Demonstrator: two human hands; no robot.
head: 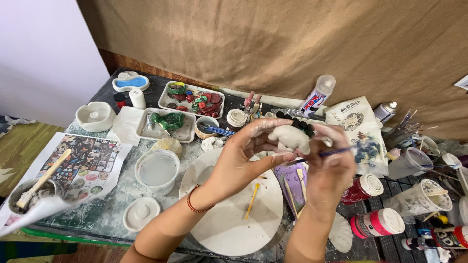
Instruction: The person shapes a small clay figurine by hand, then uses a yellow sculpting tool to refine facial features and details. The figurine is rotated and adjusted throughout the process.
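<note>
My left hand [242, 158] holds a small white clay figure [291, 137] up over the table, fingers wrapped around its left side. My right hand [329, 165] grips a thin blue-handled brush [331, 153] whose tip points left at the underside of the figure. Both hands are smeared with white clay. A red cord bracelet [194, 204] circles my left wrist. Below the hands lies a round white board [229, 219] with a yellow tool [252, 199] on it.
A cup of cloudy water [157, 170] stands left of the board. White trays [192, 97] with red and green clay pieces sit behind. Red paint jars [363, 187], plastic cups [419, 197] and brushes crowd the right. A printed sheet [83, 163] and a bowl with a stick [31, 192] lie at left.
</note>
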